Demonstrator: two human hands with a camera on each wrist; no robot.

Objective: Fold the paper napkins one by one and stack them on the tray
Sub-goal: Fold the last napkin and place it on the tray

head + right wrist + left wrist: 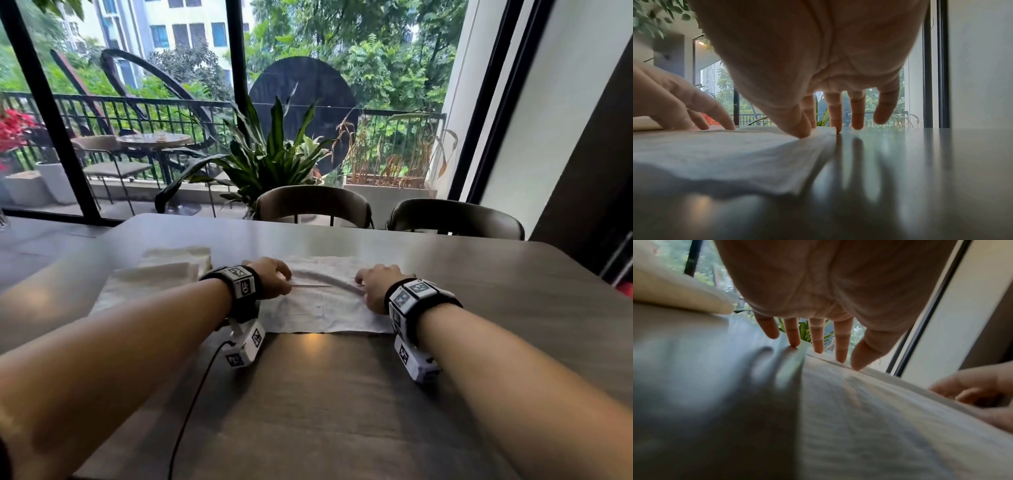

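Note:
A white paper napkin (322, 305) lies spread flat on the grey table (342, 404), with a curved ridge across it between my hands. My left hand (270, 277) rests on its left part, fingers straight; in the left wrist view the fingertips (839, 360) touch the napkin (879, 418) and the table. My right hand (376, 284) rests at the napkin's right edge; the thumb (797, 129) presses on the napkin (735, 159) and the other fingers (835, 125) touch the table beside it. A pile of cream napkins (164, 274) lies left of my left hand. No tray shows.
Two dark chairs (313, 205) (455, 219) stand at the table's far side, with a potted plant (267, 154) and a glass wall behind. A black cable (195, 394) trails from my left wrist over the near table. A wall closes the right side.

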